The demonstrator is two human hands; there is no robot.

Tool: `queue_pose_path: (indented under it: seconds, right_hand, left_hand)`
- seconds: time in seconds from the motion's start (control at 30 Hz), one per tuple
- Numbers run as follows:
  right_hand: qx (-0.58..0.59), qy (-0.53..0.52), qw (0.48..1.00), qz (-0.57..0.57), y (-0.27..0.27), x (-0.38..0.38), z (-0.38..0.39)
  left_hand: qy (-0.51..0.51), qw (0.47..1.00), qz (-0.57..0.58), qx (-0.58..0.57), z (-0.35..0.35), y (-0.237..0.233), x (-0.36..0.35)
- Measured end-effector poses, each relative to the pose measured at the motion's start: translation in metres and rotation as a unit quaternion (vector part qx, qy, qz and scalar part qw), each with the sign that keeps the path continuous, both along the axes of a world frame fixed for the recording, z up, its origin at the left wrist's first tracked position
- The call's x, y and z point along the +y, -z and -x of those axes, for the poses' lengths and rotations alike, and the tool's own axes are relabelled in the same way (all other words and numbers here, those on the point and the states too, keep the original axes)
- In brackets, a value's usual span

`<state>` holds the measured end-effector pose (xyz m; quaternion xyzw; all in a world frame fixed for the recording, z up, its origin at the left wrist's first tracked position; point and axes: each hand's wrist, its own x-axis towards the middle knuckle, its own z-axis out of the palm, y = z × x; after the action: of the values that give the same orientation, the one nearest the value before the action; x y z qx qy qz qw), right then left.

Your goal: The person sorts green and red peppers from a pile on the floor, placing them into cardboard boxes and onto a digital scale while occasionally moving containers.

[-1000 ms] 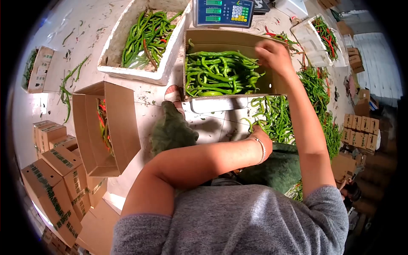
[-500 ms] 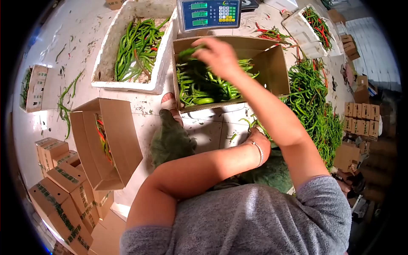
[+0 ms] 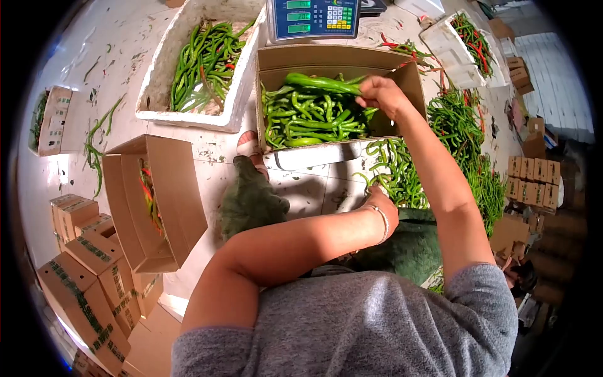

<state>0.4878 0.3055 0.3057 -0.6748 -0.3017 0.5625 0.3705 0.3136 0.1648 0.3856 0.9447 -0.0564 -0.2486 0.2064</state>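
My right hand (image 3: 382, 95) is over the right part of an open cardboard box (image 3: 407, 94), its fingers closed on the end of long green peppers (image 3: 323, 83). These peppers stretch leftward from my fingertips, above the many green peppers (image 3: 311, 119) lying in the box. My left hand (image 3: 382, 206), with a bracelet at the wrist, is low at the near left edge of a loose pile of green peppers (image 3: 399, 173). Its fingers are curled and partly hidden, with a thin curved green pepper (image 3: 361, 176) sticking out by the fingertips.
A scale display (image 3: 314, 19) stands behind the box. To its left is a white foam box (image 3: 144, 103) holding peppers. Another cardboard box (image 3: 176, 195) stands at left, above stacked cartons (image 3: 94, 251). A large pepper heap (image 3: 461, 125) and a white crate (image 3: 440, 47) lie at right.
My right hand has moved from the left part of the box to its right side, and long green peppers now extend from its fingers. My left hand stays almost in place.
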Motion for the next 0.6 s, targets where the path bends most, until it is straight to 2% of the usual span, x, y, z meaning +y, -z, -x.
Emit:
queue_pose_path:
  seconds: [0.07,0.17,0.2,0.27,0.33,0.37,0.4,0.47,0.53,0.6]
  right_hand:
    - [0.03,-0.128,0.986,-0.105,-0.024,0.019,0.025]
    - [-0.184,-0.16,0.943,-0.227,-0.074,0.034,0.07]
    - [-0.165,-0.141,0.943,-0.252,-0.084,0.034,0.08]
    - [-0.248,-0.207,0.931,-0.169,-0.064,0.047,0.067]
    - [-0.07,-0.093,0.981,-0.157,-0.053,0.051,0.045]
    - [-0.037,-0.044,0.985,-0.162,-0.06,0.049,0.045]
    - [-0.001,0.007,0.987,-0.159,-0.061,0.045,0.043]
    - [-0.011,-0.069,0.996,-0.056,-0.017,0.039,0.015]
    - [0.031,0.036,0.999,0.01,-0.017,0.034,0.017]
    - [0.099,0.06,0.993,-0.026,-0.023,0.034,0.018]
  left_hand:
    - [0.015,1.0,-0.001,0.001,0.0,-0.005,0.003]
    - [0.034,0.999,-0.003,0.009,-0.003,-0.006,0.006]
    - [0.024,1.0,-0.009,0.007,-0.004,-0.003,0.005]
    - [0.006,1.0,-0.02,0.0,-0.007,0.004,-0.001]
    - [-0.003,1.0,-0.011,-0.001,-0.011,0.013,-0.01]
    - [-0.019,1.0,-0.006,-0.002,-0.008,0.008,-0.002]
    - [0.03,0.999,-0.013,0.014,-0.007,0.0,0.001]
    - [0.031,0.999,-0.028,-0.023,-0.004,0.003,-0.003]
    - [0.003,0.999,-0.031,-0.022,-0.006,0.005,-0.006]
    - [0.041,0.999,-0.032,0.0,-0.01,0.007,-0.006]
